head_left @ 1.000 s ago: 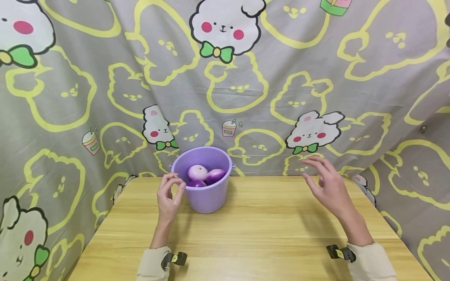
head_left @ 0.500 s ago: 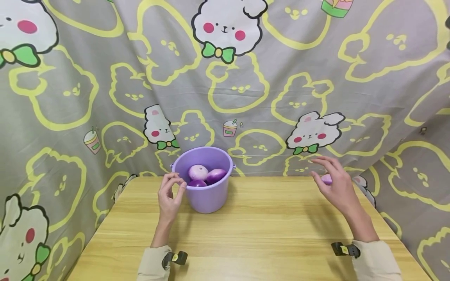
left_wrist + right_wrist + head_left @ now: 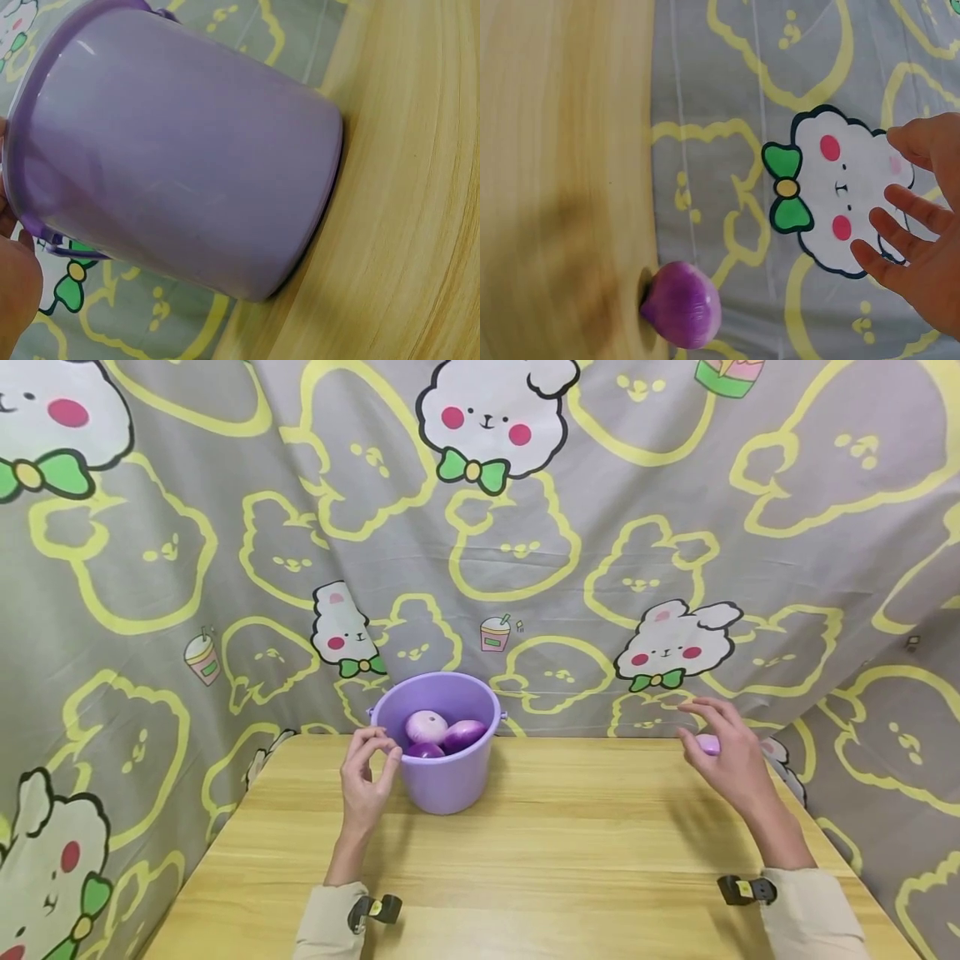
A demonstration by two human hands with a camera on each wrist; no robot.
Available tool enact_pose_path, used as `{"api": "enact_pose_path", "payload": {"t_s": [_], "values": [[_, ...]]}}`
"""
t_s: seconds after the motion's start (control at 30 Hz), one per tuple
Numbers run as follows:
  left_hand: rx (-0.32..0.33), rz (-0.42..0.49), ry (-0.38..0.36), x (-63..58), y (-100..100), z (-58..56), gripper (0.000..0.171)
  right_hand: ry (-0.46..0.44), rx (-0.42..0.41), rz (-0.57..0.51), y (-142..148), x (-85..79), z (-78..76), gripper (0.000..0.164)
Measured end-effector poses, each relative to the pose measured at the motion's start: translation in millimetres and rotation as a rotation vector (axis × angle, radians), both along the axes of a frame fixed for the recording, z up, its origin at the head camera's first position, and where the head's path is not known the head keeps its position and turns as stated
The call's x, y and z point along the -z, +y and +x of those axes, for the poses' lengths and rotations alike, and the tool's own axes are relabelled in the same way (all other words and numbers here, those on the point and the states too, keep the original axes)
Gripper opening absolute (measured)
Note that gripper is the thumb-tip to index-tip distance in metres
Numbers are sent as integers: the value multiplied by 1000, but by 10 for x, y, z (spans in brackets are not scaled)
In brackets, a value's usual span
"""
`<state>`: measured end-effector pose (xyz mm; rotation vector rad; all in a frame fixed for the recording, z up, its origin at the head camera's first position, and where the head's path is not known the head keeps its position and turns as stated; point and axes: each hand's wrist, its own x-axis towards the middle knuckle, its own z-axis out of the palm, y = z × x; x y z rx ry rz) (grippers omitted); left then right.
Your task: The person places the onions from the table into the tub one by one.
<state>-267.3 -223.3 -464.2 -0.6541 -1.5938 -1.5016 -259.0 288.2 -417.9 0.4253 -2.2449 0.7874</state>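
A purple bucket [image 3: 446, 785] stands upright toward the back of the wooden table, left of its middle. Inside it lie purple onions [image 3: 427, 727]; three show over the rim. My left hand [image 3: 365, 781] pinches the near left part of that rim; in the left wrist view the bucket's wall fills much of the picture. At the right, my right hand [image 3: 731, 760] hovers above the table, fingers spread and slightly bent, holding nothing. Beyond it, partly covered in the head view, one more onion [image 3: 682, 306] rests at the table's back edge, apart from the fingers.
The light wooden tabletop [image 3: 570, 843] runs back to a grey cloth [image 3: 540, 593] printed with yellow outlines and white rabbits, which hangs behind it and at both sides. The bucket's handle [image 3: 75, 253] hangs down on its far side.
My right hand has moved to the right, and more of the loose onion shows beside it. The left hand stays at the bucket's rim. The head view has shifted slightly.
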Motion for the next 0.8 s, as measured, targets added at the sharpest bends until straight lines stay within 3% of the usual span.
{"api": "enact_pose_path", "payload": {"t_s": [0.8], "values": [[-4,-2,4,-5,7,8,11,-101,37,-37,276,243,-210,37]]}}
